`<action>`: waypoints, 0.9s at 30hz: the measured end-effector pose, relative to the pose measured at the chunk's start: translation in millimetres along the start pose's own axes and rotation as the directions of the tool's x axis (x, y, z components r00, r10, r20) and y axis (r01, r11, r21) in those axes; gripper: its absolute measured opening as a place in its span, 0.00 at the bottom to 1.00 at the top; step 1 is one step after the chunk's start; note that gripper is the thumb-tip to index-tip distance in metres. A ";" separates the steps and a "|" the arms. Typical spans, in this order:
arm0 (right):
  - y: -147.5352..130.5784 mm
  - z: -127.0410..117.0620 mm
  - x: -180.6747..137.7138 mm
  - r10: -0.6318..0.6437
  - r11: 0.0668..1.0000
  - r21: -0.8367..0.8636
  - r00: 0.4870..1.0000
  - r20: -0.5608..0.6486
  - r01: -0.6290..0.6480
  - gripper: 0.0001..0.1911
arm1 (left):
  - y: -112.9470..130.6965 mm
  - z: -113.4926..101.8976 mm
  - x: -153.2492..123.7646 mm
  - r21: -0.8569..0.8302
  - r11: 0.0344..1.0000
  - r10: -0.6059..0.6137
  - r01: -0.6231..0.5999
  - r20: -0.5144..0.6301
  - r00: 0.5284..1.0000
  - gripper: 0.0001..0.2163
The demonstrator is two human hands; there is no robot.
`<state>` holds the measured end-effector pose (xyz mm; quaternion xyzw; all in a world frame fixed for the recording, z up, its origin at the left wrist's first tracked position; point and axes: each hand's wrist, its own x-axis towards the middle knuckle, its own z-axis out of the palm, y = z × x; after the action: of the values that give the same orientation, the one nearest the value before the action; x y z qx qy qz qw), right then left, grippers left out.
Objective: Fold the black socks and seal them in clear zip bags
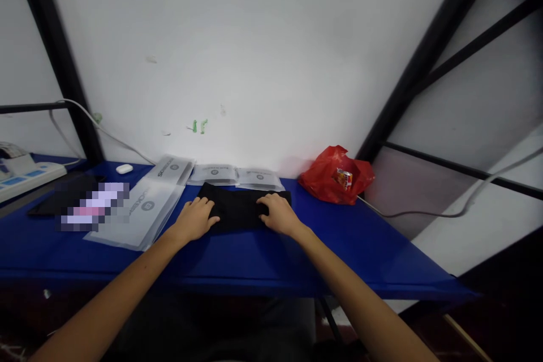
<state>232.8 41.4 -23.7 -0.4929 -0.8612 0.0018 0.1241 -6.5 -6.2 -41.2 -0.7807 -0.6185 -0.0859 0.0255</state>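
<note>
Steady now, press evenly with left hand point(195, 218) and right hand point(278, 214), both palm-down, open, clasping nothing, on the folded black fabric rectangle point(240, 209).

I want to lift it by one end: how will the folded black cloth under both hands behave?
Probably floppy: the black cloth lies flat in soft folds under the left hand and right hand, so a lifted end would likely sag and unfold. It looks thin, so likely light. Pushed, it may bunch rather than slide on the blue table.
</note>
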 end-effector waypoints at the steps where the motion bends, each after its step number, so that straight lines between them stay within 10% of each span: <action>1: -1.0 -1.6 0.3 -0.006 1.000 -0.013 1.000 -0.011 0.006 0.14 | -1.9 -2.6 1.7 -0.011 1.000 -0.011 0.011 0.017 1.000 0.15; 11: -9.1 -24.8 -40.0 -0.042 0.973 0.223 0.996 -0.073 0.057 0.07 | -10.9 -27.6 -22.4 -0.315 0.948 0.017 -0.034 -0.056 0.998 0.06; 17: -9.2 -44.1 -68.2 -0.061 0.925 0.379 0.996 0.066 0.032 0.11 | -3.6 -51.3 -40.9 -0.676 0.736 0.169 0.031 0.228 0.959 0.15; 21: -1.0 -26.1 -47.4 -0.020 0.978 0.201 0.985 -0.174 0.055 0.10 | 6.6 -26.3 -19.4 -0.485 0.875 0.004 0.008 0.024 1.000 0.18; 27: 26.3 10.9 -16.1 0.115 0.992 -0.051 0.991 -0.076 -0.119 0.21 | 3.8 17.5 10.5 -0.119 0.993 -0.008 0.007 -0.010 1.000 0.23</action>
<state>260.6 42.6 -41.0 -0.5454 -0.8255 -0.0326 0.1414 1.3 5.6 -56.4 -0.7780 -0.6150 -0.1270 -0.0182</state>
